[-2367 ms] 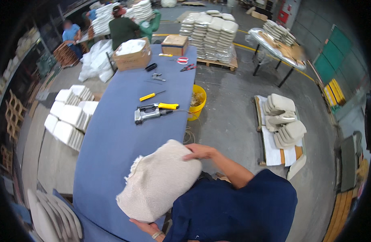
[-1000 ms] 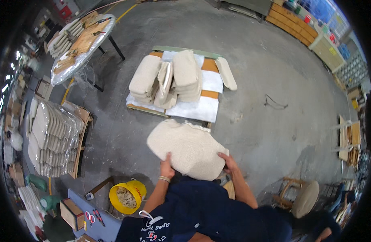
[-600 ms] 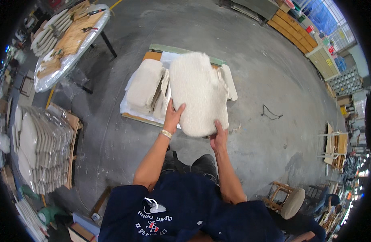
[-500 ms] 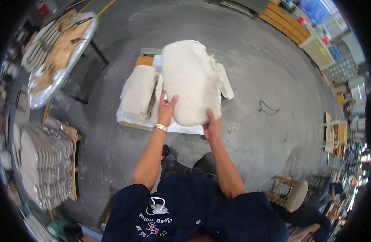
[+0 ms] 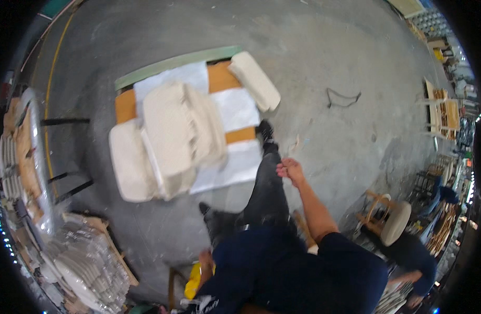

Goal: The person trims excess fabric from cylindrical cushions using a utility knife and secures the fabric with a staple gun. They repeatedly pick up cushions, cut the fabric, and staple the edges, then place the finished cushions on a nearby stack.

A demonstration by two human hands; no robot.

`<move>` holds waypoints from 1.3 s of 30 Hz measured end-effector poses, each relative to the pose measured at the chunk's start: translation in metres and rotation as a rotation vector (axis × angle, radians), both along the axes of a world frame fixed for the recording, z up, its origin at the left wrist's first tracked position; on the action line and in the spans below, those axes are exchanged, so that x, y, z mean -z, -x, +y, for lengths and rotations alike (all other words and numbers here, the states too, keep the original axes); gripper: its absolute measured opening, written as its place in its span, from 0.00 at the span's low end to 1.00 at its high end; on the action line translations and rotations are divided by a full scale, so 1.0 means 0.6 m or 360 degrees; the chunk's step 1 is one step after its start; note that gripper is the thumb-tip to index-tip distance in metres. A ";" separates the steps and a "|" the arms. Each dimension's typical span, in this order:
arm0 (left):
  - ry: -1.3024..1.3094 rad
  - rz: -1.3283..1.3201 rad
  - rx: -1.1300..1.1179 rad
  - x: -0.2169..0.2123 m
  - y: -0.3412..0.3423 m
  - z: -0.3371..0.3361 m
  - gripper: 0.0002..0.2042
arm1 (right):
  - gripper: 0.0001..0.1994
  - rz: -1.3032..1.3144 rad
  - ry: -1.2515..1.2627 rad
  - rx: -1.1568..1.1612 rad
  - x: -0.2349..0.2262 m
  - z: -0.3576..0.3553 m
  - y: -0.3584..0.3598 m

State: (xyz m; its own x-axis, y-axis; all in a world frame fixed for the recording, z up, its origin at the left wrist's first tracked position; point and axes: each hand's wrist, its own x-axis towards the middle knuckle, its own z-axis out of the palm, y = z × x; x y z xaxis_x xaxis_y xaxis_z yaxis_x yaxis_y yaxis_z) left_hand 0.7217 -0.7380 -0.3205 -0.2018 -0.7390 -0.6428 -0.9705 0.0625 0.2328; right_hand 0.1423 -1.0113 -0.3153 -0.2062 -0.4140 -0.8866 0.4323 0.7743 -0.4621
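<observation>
Cream padded fabric cushions in a stack (image 5: 170, 125) are seen ahead of both hands, farther to the left of the right hand, and are touched by neither. The right hand (image 5: 290, 170) is held over the grey concrete floor (image 5: 324, 138) with its fingers loosely curled, half open, and nothing is seen gripped in it. The left hand (image 5: 205, 260) is held low, close to the torso; it is blurred, so how far it is opened and whether anything is held cannot be told. Beneath the stack, a low pallet with a pale green edge beam (image 5: 177, 65) is covered in part by white sheets (image 5: 238, 107) laid over orange-brown boards (image 5: 223, 77). One single cream oblong cushion (image 5: 255, 81) is placed at the pallet's right edge, ahead and slightly left of the right hand. A thin dark bent strip (image 5: 343, 98) is seen on the floor ahead and right of that hand. Just beside the left hand, a bright yellow bucket (image 5: 193, 282) is partly hidden. Farther left of it, pale cushions wrapped in clear plastic (image 5: 81, 267) are piled. Behind and right of the right hand, a brown wooden chair frame with a beige rounded pad (image 5: 396, 224) is seen near another person in dark clothing (image 5: 413, 256).
</observation>
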 end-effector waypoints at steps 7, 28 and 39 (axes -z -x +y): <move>-0.1041 0.0063 -0.2353 -0.111 0.328 -0.166 0.20 | 0.18 0.0028 -0.0391 -0.0031 0.464 -0.385 0.203; -0.1019 0.0182 -0.2814 -0.284 0.596 -0.117 0.21 | 0.26 -0.0457 0.0250 0.0433 0.271 -0.509 0.210; -0.0520 0.0579 -0.1770 -0.013 0.292 0.160 0.22 | 0.27 -0.0285 0.0829 0.0109 -0.190 -0.373 -0.421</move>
State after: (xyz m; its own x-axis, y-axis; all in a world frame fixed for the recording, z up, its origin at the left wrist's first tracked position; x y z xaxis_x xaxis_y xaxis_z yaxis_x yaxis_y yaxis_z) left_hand 0.5465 -0.6422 -0.3127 0.2322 -0.4372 -0.8689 -0.3315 -0.8754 0.3519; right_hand 0.3946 -1.2353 -0.2014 -0.1130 -0.7981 -0.5919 0.5805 0.4304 -0.6912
